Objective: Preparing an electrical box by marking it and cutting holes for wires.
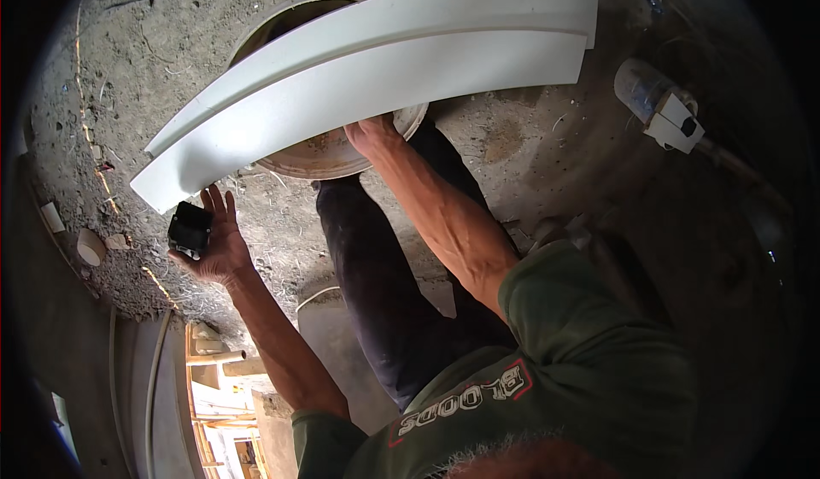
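Observation:
A long white panel (pixel 384 73) with a lengthwise ridge slants across the view, over a round, pale-rimmed basin (pixel 307 170). My left hand (pixel 224 244) is palm up beside the panel's near left end, with a small black box-like piece (pixel 190 227) held against the palm and thumb. The fingers of that hand stretch toward the panel's corner; whether they touch it, I cannot tell. At the panel's near edge, above the basin, my right hand (pixel 373 134) is curled with its fingertips hidden under the panel, seemingly gripping it.
A clear plastic container with a white cut piece (pixel 675 124) lies on the dirt floor (pixel 504 146) at the right. Rubble and a pale round lump (pixel 90 246) lie at the left. My legs (pixel 363 265) are close to the basin. A bright opening (pixel 226 402) shows at lower left.

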The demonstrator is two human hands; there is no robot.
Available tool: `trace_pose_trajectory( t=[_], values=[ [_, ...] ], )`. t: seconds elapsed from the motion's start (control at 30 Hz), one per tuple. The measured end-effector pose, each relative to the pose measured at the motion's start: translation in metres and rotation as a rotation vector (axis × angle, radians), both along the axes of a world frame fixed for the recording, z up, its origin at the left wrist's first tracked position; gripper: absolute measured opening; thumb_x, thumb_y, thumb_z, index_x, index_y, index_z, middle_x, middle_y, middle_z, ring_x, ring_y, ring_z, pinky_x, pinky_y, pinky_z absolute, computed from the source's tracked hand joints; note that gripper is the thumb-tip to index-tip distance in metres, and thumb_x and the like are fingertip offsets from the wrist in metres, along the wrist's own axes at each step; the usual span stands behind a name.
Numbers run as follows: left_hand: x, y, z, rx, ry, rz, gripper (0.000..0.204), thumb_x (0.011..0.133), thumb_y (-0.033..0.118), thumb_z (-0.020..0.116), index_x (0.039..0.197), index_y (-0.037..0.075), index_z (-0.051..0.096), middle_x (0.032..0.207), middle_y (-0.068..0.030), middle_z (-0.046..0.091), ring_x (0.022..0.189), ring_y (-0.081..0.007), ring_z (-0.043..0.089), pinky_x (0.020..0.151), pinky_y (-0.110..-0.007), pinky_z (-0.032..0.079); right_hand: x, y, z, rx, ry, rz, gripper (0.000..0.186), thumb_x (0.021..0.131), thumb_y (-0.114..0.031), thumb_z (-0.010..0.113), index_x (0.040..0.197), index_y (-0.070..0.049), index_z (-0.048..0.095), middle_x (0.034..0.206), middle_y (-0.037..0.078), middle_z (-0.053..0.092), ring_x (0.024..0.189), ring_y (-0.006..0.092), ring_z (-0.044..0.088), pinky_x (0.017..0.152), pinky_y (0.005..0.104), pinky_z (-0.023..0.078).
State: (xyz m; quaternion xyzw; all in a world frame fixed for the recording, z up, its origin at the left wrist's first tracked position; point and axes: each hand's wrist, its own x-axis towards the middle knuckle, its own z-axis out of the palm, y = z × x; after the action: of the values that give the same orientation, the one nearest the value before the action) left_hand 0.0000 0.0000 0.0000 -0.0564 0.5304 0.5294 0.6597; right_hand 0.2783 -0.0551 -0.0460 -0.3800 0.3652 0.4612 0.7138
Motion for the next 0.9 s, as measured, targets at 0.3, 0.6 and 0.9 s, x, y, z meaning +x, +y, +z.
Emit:
trace_pose_trajectory(
  t=[0.3,0.6,0.9],
  values=[
    [-0.039,0.036,0.009,0.012,0.118,-0.136,0.076,0.07,0.065,0.072,0.12,0.009,0.061,0.11,-0.0147,0.066,0.108,-0.0374,0.061,0.102,-0.06,0.038,-0.048,-0.04,0.006,-0.051,0.068,0.029,0.025,0.091,-0.021,0.068,0.111,-0.013,0.056,0.101,0.0,0.061,0.092,0.0136,0.06,0.081,0.0358,0.053],
    [-0.06,0.128,0.017,0.128,0.693,-0.642,0.087,0.079,0.072,0.056,0.146,0.02,0.037,0.142,-0.0125,0.046,0.134,-0.0372,0.04,0.107,-0.065,0.021,-0.062,-0.041,-0.033,-0.239,-0.203,-0.139,0.03,0.092,-0.022,0.066,0.118,-0.01,0.059,0.106,0.003,0.064,0.093,0.0189,0.063,0.084,0.0426,0.054],
    [-0.074,0.19,0.006,0.05,0.618,-0.777,0.081,0.081,0.071,0.056,0.142,0.019,0.043,0.139,-0.008,0.05,0.124,-0.0309,0.049,0.097,-0.058,0.039,-0.076,-0.085,0.026,-0.121,-0.711,0.387,0.039,0.095,-0.028,0.063,0.113,0.007,0.064,0.105,0.017,0.067,0.098,0.0267,0.068,0.091,0.0374,0.054]
  ],
)
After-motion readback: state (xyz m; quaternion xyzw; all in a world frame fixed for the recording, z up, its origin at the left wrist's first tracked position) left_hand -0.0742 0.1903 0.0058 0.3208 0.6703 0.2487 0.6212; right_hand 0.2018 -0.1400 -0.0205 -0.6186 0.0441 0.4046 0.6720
